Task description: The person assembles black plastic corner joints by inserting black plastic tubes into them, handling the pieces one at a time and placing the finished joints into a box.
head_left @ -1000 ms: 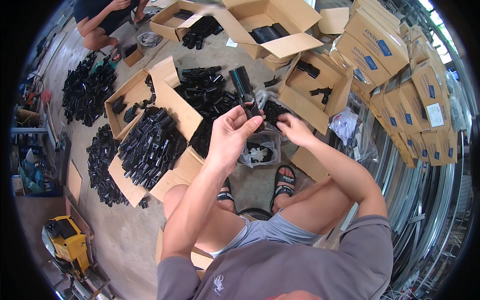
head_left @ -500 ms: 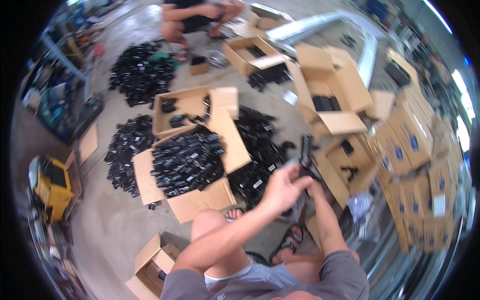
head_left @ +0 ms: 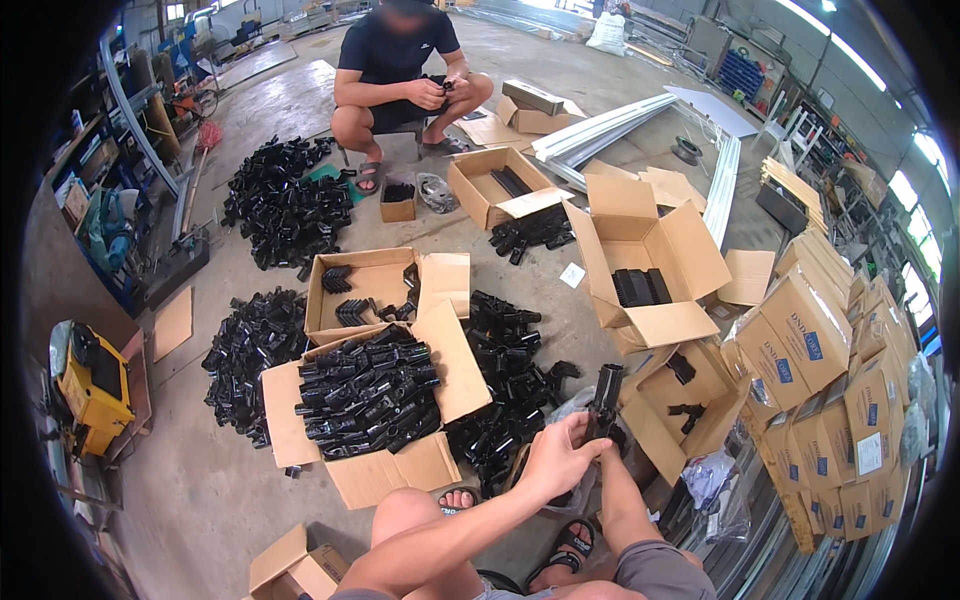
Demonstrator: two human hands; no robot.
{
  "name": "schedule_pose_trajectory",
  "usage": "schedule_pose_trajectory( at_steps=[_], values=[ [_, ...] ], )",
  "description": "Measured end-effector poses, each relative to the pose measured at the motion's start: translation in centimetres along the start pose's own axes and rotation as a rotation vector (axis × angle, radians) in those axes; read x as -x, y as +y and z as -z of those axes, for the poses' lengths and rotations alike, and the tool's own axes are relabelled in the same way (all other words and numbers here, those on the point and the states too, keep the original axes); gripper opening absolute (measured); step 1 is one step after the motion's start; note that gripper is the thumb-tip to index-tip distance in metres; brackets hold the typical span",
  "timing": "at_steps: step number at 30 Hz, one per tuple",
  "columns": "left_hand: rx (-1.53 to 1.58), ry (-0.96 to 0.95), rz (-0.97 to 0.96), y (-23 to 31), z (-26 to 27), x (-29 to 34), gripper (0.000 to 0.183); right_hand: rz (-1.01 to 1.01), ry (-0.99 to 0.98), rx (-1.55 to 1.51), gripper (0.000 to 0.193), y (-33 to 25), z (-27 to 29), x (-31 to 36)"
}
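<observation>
A black ribbed plastic part (head_left: 606,388) stands upright between my hands, to the right of centre. My left hand (head_left: 556,456) is closed on its lower end, thumb pointing right. My right hand (head_left: 611,457) is close against the left one and closed around the base of the same part; its fingers are mostly hidden. Behind and left of the hands lies a heap of loose black plastic parts (head_left: 505,400). An open carton (head_left: 652,432) with a few black parts inside is just right of the held part.
A carton (head_left: 392,484) heaped with black parts stands left of my hands. Behind it is another open carton (head_left: 345,262). More black heaps (head_left: 256,355) lie further left. Across from me a person (head_left: 400,70) sits handling a small black part. Stacked cartons (head_left: 800,345) line the right.
The view has tilted upward, bringing the other person's upper body into the picture. My hands stay together on the black part, which now shows upright and sharper.
</observation>
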State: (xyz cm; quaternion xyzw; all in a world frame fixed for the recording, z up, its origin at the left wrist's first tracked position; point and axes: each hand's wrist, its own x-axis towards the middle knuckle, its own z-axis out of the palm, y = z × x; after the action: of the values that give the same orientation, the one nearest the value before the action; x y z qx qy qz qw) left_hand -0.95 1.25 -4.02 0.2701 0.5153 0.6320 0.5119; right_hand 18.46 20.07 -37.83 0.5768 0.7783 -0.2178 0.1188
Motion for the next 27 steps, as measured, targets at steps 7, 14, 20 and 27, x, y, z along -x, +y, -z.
schedule_pose_trajectory(
  at_steps=[7,14,20,27],
  values=[
    [-0.139,0.028,-0.093,2.1,-0.7,0.2,0.048,0.037,0.162,-0.118,0.03,1.8,-0.1,-0.9],
    [-0.506,0.251,-0.27,3.7,0.7,0.3,0.061,0.384,0.302,-0.189,0.015,-5.4,11.2,3.3],
    [-0.771,0.172,-0.214,6.1,0.6,1.3,0.072,0.589,0.359,-0.738,0.021,-10.8,26.9,15.1],
    [-1.2,-0.049,-0.241,4.8,-0.3,2.7,0.09,0.94,0.748,-0.336,0.016,-13.5,33.0,25.4]
  ],
)
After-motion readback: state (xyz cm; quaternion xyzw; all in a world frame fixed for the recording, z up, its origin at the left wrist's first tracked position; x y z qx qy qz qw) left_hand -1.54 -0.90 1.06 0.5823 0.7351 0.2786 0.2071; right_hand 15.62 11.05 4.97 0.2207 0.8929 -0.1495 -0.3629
